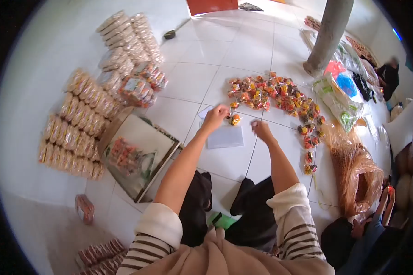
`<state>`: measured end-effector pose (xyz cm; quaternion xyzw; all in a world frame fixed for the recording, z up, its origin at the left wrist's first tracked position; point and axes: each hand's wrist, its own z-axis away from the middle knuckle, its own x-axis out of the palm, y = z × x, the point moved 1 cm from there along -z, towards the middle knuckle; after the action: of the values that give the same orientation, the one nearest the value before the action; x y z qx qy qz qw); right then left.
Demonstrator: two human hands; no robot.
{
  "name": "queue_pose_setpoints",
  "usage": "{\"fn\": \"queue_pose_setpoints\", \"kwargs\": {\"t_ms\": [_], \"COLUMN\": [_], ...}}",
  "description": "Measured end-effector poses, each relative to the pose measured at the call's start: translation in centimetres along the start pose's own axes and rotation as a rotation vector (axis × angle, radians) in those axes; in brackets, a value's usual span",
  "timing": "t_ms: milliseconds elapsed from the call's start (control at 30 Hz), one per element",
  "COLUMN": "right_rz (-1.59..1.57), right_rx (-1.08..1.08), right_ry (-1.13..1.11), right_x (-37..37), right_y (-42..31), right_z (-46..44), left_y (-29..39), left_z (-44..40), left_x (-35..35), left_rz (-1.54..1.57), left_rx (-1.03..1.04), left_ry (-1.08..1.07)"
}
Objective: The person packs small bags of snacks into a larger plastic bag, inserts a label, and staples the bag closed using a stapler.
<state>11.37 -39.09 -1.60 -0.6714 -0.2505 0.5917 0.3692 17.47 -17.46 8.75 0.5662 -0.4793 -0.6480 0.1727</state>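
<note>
My left hand (215, 118) is curled, its fingers pressed together beside two small orange-and-yellow packets (235, 120). Whatever those fingers hold, if anything, is too small to make out. My right hand (263, 131) is to the right of the packets, also with fingers drawn into a pinch; its contents cannot be made out. Between and below the hands lies a stack of clear plastic bags (226, 138) on the white tiles. Beyond my hands, a curved row of small colourful snack packets (257, 91) spreads across the floor and bends down the right side.
At left, bundled snack packs (73, 137) are stacked by the wall, near an open-topped box (163, 137) holding a plastic bag. On the right are a large brown plastic sack (353, 169), a white-green sack (337, 103) and a pillar (328, 41). Other people sit at the right edge.
</note>
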Motion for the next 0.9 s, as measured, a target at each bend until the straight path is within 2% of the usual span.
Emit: {"fn": "queue_pose_setpoints", "kwargs": {"t_ms": [100,133,167,233,267,300,333,400,433,533,600,633,667,700,733,800,867,900], "right_rz": [0.469,0.568,0.468,0.366,0.239,0.111,0.113,-0.161,-0.165,-0.187,-0.059,-0.058,-0.228,-0.397,-0.392,-0.762,-0.834,-0.858], "right_rx": [0.256,0.316,0.312,0.333,0.251,0.167,0.178,0.133,0.144,0.181,0.363,0.352,0.387,0.421,0.411,0.48,0.503,0.486], "right_ry": [-0.287,-0.355,-0.337,-0.339,-0.189,-0.041,-0.064,0.236,0.224,0.204,-0.034,-0.033,-0.041,-0.051,-0.05,-0.086,-0.163,-0.225], "right_x": [2.6,4.0,5.5,7.6,8.0,9.0,10.7,13.5,14.7,15.6,15.4,15.6,15.4,15.2,14.2,11.1,8.4,7.5], "right_y": [8.1,10.7,13.1,15.6,14.4,13.5,13.7,14.0,13.8,13.0,12.1,12.9,13.8,14.2,12.8,9.2,5.2,3.6], "right_z": [-0.4,-1.1,-1.8,-3.3,-4.3,-5.2,-6.7,-9.9,-11.0,-12.8,-13.4,-13.6,-13.7,-13.6,-13.6,-13.4,-13.2,-12.8], "left_y": [-15.9,-17.5,-19.1,-17.7,-18.1,-18.5,-18.5,-18.1,-18.0,-17.8,-17.5,-17.9,-18.5,-20.1,-19.5,-17.6,-15.8,-15.3], "left_z": [-6.0,-6.3,-6.6,-6.5,-6.8,-6.6,-6.9,-8.5,-8.9,-9.9,-10.1,-10.0,-9.8,-9.3,-9.2,-8.7,-8.7,-8.5], "left_x": [6.9,8.6,10.4,13.2,15.0,16.5,17.6,19.1,19.3,19.6,19.7,20.1,20.3,21.2,20.6,19.4,17.5,16.4], "left_rz": [-0.158,-0.159,-0.161,-0.072,-0.069,-0.087,-0.107,-0.19,-0.274,-0.217,-0.166,-0.113,-0.106,0.179,0.456,0.54,0.816,0.819], "left_rx": [-0.244,-0.314,-0.384,-0.641,-0.665,-0.69,-0.711,-0.824,-0.91,-0.959,-0.991,-1.015,-1.01,-0.834,-0.641,-0.639,-0.629,-0.605], "left_ry": [-0.085,-0.112,-0.139,0.142,0.122,0.21,0.307,0.292,0.27,0.257,0.271,0.285,0.294,0.379,0.455,0.476,0.494,0.508]}}
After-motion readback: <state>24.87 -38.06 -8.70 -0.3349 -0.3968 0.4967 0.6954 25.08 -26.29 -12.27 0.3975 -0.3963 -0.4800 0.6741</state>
